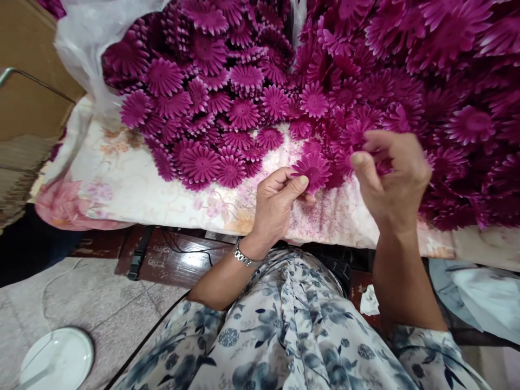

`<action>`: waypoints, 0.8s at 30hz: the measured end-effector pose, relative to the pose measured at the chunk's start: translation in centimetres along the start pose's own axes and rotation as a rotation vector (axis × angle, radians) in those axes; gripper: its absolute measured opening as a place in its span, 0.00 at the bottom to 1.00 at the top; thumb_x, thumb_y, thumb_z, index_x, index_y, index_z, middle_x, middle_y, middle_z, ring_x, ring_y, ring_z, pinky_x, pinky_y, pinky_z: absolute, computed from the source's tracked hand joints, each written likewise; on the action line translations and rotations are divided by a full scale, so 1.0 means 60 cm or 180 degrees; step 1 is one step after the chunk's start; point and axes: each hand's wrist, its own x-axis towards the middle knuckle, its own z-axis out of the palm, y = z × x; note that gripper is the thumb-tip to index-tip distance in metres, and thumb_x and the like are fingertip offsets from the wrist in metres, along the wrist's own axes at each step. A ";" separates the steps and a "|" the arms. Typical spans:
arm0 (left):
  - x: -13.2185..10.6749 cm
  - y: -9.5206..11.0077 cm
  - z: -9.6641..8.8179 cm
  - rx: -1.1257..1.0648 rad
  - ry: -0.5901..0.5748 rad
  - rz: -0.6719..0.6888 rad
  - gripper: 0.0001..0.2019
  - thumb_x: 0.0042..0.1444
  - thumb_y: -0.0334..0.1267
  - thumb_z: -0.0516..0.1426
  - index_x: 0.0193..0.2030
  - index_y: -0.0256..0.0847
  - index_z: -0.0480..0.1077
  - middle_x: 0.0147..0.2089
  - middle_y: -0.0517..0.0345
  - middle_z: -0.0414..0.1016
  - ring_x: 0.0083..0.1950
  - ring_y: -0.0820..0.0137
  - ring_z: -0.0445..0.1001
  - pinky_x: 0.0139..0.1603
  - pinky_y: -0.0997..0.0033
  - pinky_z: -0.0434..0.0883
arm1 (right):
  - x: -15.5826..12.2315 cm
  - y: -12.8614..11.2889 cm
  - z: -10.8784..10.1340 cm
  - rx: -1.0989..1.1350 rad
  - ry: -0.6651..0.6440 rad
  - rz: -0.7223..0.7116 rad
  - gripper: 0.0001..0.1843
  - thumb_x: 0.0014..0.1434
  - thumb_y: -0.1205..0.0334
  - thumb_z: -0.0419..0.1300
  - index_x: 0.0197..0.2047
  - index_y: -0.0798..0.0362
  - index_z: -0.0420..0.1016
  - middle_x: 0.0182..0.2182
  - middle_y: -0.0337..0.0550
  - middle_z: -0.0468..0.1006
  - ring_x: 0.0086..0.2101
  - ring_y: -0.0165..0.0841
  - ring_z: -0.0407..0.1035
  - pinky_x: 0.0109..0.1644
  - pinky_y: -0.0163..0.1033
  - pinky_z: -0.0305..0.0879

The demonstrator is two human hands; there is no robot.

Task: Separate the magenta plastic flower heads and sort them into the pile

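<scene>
A big heap of magenta fabric flowers (244,81) covers a table with a flowered cloth (122,184). My left hand (276,208), with a metal watch on its wrist, pinches one magenta flower (314,170) between thumb and fingers at the cloth's near edge. My right hand (392,179) is curled just to the right of it, its fingers closed on another magenta piece (384,167) that is mostly hidden behind them. The two hands are a short way apart.
A clear plastic bag (81,43) lies round the heap at the back left. Brown cardboard (24,97) stands at the left. A white plate (57,360) sits on the floor at lower left. My flowered clothing (292,336) fills the bottom centre.
</scene>
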 end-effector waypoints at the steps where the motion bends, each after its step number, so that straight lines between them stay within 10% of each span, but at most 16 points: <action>1: -0.001 -0.002 0.000 -0.0014 -0.0053 -0.0024 0.12 0.44 0.41 0.66 0.26 0.39 0.68 0.21 0.67 0.70 0.20 0.78 0.71 0.24 0.77 0.70 | -0.009 -0.007 0.006 0.0608 -0.0357 0.0183 0.20 0.55 0.46 0.60 0.44 0.53 0.74 0.35 0.44 0.75 0.35 0.33 0.68 0.43 0.43 0.66; 4: -0.004 -0.007 0.002 0.0000 -0.0269 -0.0109 0.12 0.44 0.41 0.66 0.24 0.38 0.68 0.21 0.66 0.71 0.20 0.78 0.70 0.25 0.76 0.70 | -0.039 -0.022 0.025 0.2294 -0.1334 0.0819 0.15 0.53 0.50 0.64 0.38 0.52 0.74 0.28 0.38 0.75 0.27 0.28 0.69 0.33 0.37 0.68; 7: -0.006 -0.010 0.002 0.0118 -0.0390 -0.0202 0.12 0.45 0.41 0.65 0.24 0.38 0.68 0.21 0.64 0.71 0.21 0.77 0.69 0.25 0.76 0.69 | -0.056 -0.026 0.038 0.2855 -0.1325 0.1180 0.11 0.52 0.53 0.65 0.33 0.52 0.73 0.23 0.35 0.73 0.23 0.26 0.67 0.29 0.35 0.66; 16: -0.002 -0.013 -0.007 0.0479 -0.0264 0.0068 0.10 0.44 0.41 0.66 0.26 0.39 0.72 0.22 0.65 0.66 0.24 0.80 0.63 0.25 0.80 0.63 | -0.054 -0.035 0.026 0.1140 -0.0868 0.0583 0.20 0.55 0.50 0.61 0.20 0.54 0.65 0.17 0.32 0.61 0.21 0.23 0.55 0.25 0.32 0.51; 24: -0.004 -0.014 -0.007 0.0357 -0.0252 -0.0041 0.07 0.45 0.42 0.66 0.27 0.41 0.76 0.21 0.64 0.72 0.20 0.78 0.67 0.21 0.77 0.66 | -0.047 -0.031 0.009 0.1438 -0.1343 0.0558 0.22 0.56 0.45 0.59 0.22 0.55 0.69 0.17 0.34 0.63 0.21 0.23 0.56 0.25 0.32 0.51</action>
